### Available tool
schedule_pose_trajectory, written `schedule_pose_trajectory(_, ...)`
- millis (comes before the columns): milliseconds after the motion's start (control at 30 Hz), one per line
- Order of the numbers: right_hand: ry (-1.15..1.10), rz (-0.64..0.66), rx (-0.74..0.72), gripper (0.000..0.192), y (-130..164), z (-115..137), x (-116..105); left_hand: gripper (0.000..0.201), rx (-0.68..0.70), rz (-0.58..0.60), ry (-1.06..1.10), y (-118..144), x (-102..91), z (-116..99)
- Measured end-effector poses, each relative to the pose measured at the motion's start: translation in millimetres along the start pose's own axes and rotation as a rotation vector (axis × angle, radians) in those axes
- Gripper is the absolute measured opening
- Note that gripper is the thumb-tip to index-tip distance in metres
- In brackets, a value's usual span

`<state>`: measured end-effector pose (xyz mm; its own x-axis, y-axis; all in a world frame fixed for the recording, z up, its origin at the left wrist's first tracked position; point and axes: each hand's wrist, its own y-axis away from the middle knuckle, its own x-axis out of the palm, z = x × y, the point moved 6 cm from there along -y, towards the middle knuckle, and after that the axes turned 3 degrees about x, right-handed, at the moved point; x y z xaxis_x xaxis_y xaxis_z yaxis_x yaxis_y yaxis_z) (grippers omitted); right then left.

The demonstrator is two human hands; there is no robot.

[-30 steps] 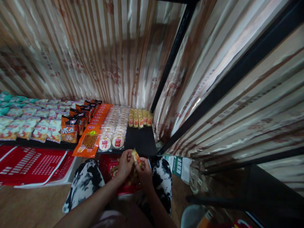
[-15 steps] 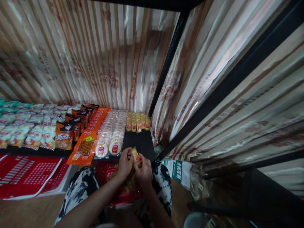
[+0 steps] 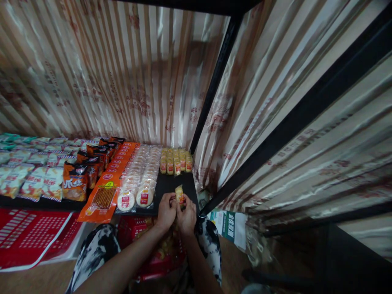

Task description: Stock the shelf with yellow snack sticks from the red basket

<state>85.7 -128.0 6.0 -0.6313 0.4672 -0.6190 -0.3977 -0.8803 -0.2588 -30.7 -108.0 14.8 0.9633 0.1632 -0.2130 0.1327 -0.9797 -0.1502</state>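
Observation:
Between my two hands, over the front edge of the black shelf (image 3: 171, 185), is a small yellow snack packet (image 3: 179, 195) with a red label, held upright. My left hand (image 3: 167, 211) pinches its left side and my right hand (image 3: 186, 215) grips its right side and lower end. Rows of similar yellow packets (image 3: 177, 160) stand at the back right of the shelf. Below my forearms, a red basket (image 3: 159, 261) sits between my knees with more yellow packets in it, partly hidden by my arms.
Left of my hands lie round white crackers (image 3: 144, 197) in clear wrap, an orange strip of stick snacks (image 3: 105, 196), orange-black bags (image 3: 75, 181) and pale bags (image 3: 52, 179). A red crate (image 3: 30, 237) is below. Black posts (image 3: 214, 90) stand before striped sheeting.
Both hands have shifted slightly right, and the packet has turned from tilted to nearly upright between them. The view has moved a little, so the shelf appears lower.

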Motion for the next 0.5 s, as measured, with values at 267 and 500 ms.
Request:
schedule_pose_trajectory(267,-0.109,-0.016,0.102,0.045,-21,-10,16,0.026,-0.051,0.098,-0.017,-23,23.0,10)
schedule_pose_trajectory(500,-0.196,-0.05,0.105,0.047,-42,-22,30,0.029,-0.052,0.122,-0.025,-41,32.8,6)
